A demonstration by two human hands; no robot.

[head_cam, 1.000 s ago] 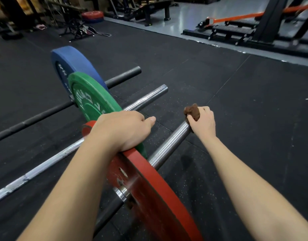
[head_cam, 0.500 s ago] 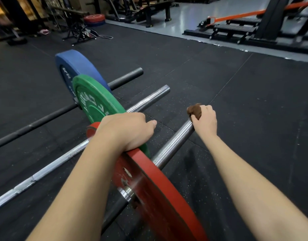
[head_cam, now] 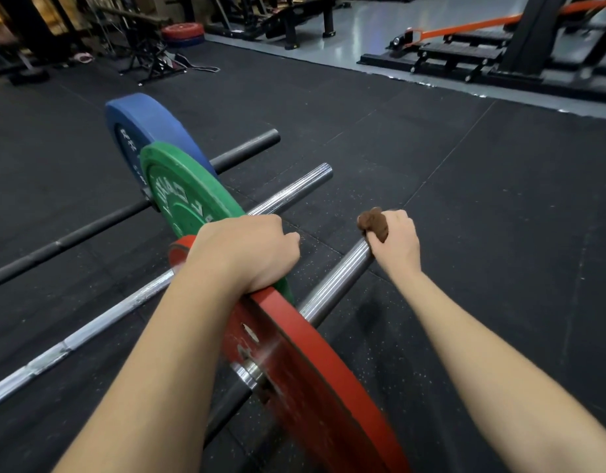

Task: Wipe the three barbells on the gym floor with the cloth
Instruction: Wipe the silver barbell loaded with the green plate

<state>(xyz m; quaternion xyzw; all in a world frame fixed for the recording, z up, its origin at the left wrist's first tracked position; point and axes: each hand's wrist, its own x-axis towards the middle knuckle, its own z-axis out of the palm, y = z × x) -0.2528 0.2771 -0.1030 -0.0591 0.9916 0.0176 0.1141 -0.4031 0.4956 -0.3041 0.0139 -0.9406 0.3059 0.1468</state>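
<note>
Right hand (head_cam: 395, 240) clutches a bunched brown cloth (head_cam: 373, 223) around the very tip of the nearest barbell (head_cam: 335, 278), while left hand (head_cam: 247, 250) beside it curls over the rim of the red plate (head_cam: 312, 370); an outward stroke could slide the cloth off the end, or the plate could roll.
</note>
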